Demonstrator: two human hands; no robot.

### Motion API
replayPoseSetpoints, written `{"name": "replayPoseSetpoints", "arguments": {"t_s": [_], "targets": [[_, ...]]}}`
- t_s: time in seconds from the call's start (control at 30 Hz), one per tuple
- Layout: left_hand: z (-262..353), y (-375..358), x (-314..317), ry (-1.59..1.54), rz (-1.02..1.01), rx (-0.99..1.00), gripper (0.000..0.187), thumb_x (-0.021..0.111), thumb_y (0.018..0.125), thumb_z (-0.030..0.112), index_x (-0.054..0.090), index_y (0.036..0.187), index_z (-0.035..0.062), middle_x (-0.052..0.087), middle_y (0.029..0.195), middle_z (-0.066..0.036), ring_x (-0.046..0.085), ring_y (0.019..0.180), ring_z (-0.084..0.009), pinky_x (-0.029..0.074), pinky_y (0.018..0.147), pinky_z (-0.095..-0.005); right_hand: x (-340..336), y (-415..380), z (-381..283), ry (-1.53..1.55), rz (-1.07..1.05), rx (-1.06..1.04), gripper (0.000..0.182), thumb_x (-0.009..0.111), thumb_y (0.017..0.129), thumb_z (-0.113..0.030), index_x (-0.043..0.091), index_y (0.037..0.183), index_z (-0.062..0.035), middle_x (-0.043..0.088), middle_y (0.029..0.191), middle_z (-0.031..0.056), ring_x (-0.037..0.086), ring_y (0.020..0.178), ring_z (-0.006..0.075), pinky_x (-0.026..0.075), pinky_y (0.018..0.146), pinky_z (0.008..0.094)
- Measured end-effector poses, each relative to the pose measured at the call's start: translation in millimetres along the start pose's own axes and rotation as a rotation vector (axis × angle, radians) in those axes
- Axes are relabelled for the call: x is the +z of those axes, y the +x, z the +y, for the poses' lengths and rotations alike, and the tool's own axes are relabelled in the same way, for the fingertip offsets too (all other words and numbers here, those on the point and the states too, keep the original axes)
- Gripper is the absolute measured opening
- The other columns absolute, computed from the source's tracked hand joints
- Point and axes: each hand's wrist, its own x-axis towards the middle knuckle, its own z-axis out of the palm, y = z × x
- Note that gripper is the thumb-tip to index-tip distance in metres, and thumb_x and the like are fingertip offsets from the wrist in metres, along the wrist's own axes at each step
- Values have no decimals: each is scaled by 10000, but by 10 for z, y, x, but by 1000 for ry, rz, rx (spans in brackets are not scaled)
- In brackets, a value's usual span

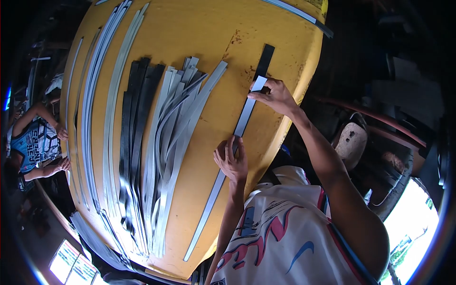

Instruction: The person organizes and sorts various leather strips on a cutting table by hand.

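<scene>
A long light grey strip [205,219] runs slantwise along the yellow table, overlapping a black strip [267,52] whose end sticks out beyond it. My right hand [276,97] pinches the upper end of the light grey strip between thumb and fingers. Lower down, my left hand [232,160] has its bent fingers closed over the strip, pressing it against the table. Part of the strip is hidden under that hand. Left of my hands lie a bundle of grey strips [176,114] and a bundle of black strips [135,104].
More long strips [97,80] lie across the far side of the yellow table [209,28], near a co-worker's hands [61,132]. Another strip [289,9] overhangs the table's upper right end. Dark clutter and a worn pale object [352,140] stand beyond my right arm.
</scene>
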Motion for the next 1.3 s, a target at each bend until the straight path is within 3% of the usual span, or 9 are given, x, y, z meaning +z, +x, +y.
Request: {"name": "replayPoseSetpoints", "arguments": {"t_s": [0.03,0.47,0.6,0.97,1.07,1.13,1.3], "targets": [[-1,1,0,1,-1,0,262,803,834,159,698,1073,131,654,1019,-80,606,935,-286,466,836,-427,0,2,17,-12,-4,8,376,819,837,-354,729,1024,-40,734,947,71,675,784,152,521,666,298],[-52,-19,19,-3,-15,11,319,819,822,180,687,1112,178,643,1049,-56,597,944,-271,458,832,-415,10,13,67,-27,-12,3,393,812,838,-379,732,1033,-46,738,971,76,689,844,175,529,701,302],[-20,-8,1,-18,-17,-3,260,801,836,157,703,1074,131,654,1030,-81,605,942,-284,465,841,-428,6,8,42,-28,-19,38,396,812,837,-379,731,1035,-45,740,955,72,684,823,173,527,698,298],[-9,0,-8,-2,-16,-15,281,811,828,172,696,1083,142,653,1040,-75,604,946,-283,461,843,-427,26,10,96,-48,8,-46,360,810,846,-359,735,1014,-50,734,903,72,667,742,154,528,672,292],[-14,10,-16,-2,-11,-7,287,813,825,178,695,1083,146,654,1045,-71,604,946,-284,461,842,-424,30,14,66,-44,-1,-11,323,815,848,-321,732,1003,-51,728,874,57,649,703,127,523,653,277],[-8,35,-26,11,6,-16,288,814,823,182,694,1083,148,655,1047,-69,605,946,-285,461,842,-423,20,29,64,-133,-54,138,297,815,841,-321,727,994,-83,734,881,75,679,733,180,535,686,323],[9,25,-49,-2,-46,-33,302,808,830,203,675,1096,151,648,1049,-75,598,955,-290,457,843,-426,72,25,136,-55,36,-19,286,812,849,-297,721,1004,-74,734,839,59,677,694,148,528,638,283]]}}
